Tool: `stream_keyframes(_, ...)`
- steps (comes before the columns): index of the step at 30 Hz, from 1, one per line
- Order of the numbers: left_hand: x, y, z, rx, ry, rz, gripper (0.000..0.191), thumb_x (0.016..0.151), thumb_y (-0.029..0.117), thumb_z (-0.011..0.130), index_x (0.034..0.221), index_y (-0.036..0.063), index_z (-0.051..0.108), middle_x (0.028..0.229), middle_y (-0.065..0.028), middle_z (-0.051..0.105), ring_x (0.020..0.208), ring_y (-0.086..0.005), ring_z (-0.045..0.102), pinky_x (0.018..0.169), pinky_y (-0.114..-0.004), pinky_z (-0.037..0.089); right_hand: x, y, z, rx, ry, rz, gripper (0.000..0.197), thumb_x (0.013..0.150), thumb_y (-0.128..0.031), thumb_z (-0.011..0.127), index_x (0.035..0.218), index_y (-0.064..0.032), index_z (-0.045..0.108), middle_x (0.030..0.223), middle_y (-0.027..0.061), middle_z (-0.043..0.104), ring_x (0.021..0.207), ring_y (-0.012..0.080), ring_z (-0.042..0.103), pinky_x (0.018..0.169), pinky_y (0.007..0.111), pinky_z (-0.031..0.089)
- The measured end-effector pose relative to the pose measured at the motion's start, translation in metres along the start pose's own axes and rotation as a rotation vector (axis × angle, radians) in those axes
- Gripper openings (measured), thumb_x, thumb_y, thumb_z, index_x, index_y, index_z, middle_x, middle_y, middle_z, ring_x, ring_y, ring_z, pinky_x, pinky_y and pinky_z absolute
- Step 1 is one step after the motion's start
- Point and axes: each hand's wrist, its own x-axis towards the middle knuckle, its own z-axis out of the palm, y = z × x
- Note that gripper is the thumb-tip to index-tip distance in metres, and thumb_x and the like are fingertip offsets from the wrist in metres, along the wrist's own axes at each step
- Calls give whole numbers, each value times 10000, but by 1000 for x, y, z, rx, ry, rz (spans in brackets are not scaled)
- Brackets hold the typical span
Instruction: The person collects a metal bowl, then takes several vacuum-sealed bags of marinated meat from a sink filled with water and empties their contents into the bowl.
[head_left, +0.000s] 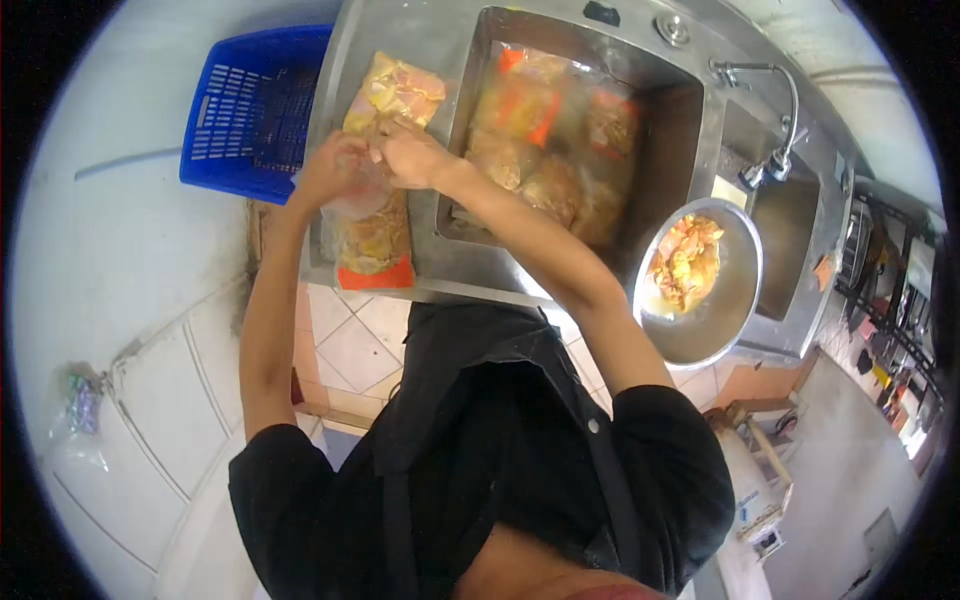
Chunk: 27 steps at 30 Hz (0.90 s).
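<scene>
My left hand (335, 169) and my right hand (412, 154) are close together over the steel drainboard, pinching the gathered top of a clear plastic bag (364, 196). Inside its lower part is what looks like raw marinated meat (375, 236), and a bright orange band (376, 275) crosses the end nearest me. Just beyond my fingers lies another clear bag of pale yellowish meat pieces (403, 90), flat on the drainboard. My fingertips overlap, so the exact grip on the plastic is partly hidden.
Several bagged meat packs (517, 112) sit in cloudy water in the steel sink (671, 142) to the right. A metal bowl (731, 315) with meat pieces (686, 262) stands at the counter's front edge. Beyond are a faucet (791, 97) and, at left, a blue plastic basket (225, 169).
</scene>
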Motion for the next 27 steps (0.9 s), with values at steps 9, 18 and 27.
stream_keyframes(9,-8,27,18,-583,-158,-61,315,864,180,668,1129,18,617,964,-37,573,874,-136,567,798,-287,498,-2,13,-26,392,-150,283,162,862,-150,595,964,-24,596,990,189,594,1031,364,533,894,420,429)
stream_keyframes(18,51,24,-30,-716,-670,-11,205,879,54,616,1055,-48,643,899,-28,663,807,-82,587,758,-268,500,8,15,-65,478,-365,264,329,969,-321,477,1042,-25,600,928,188,625,902,314,586,804,417,443)
stream_keyframes(27,78,8,-31,-1059,-1088,-60,151,863,83,658,963,-26,687,860,13,663,794,-55,558,733,-249,460,11,9,-66,754,-231,391,336,948,-332,560,882,-20,666,790,61,594,718,137,529,653,302,426)
